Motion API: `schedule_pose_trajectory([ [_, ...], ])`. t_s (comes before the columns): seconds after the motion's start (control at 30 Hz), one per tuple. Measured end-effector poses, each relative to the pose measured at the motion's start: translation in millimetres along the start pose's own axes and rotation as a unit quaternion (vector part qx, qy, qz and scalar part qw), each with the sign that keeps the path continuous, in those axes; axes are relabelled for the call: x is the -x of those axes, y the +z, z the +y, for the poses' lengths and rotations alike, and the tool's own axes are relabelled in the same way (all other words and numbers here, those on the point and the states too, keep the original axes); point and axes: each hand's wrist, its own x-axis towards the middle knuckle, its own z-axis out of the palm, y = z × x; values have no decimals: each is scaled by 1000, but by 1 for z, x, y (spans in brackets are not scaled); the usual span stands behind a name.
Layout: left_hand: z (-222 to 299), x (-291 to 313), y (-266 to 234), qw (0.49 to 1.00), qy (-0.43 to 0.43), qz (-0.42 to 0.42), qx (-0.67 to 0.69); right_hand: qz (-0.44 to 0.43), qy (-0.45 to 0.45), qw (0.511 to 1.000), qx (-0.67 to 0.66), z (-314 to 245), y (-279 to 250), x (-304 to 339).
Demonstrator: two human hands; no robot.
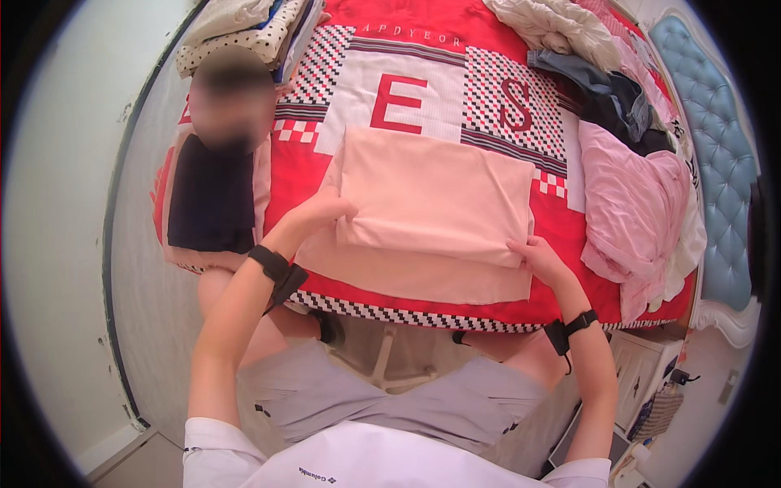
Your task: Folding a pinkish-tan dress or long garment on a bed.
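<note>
One wide fisheye head view looks steeply down, fairly near the red-and-white checked fabric bedspread, upper centre.

The red-patterned bed bears a peach cloth; folded fabrics at far left; rumpled clothes at right.

A: Lateral access?
B: Right: pink clothing pile obstructs; left: black folded cloth obstructs.
A: Forward access?
B: Passage lies over the flat bedspread beyond the peach cloth; folded stack limits far left.
</note>
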Motion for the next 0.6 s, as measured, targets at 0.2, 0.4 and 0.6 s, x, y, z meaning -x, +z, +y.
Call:
schedule_pose_trajectory([
  [0.2, -14, -2, 14, 998, 30, 53, -34, -24, 31, 999, 3, -8, 13, 13],
  [0.4, -18, 17, 27, 986, 136, 88, 23, -3, -19, 1000, 8, 14, 10, 21],
  [0.6, -15, 27, 30, 963, 194, 156, -100, 65, -37, 996, 41, 20, 11, 20],
])
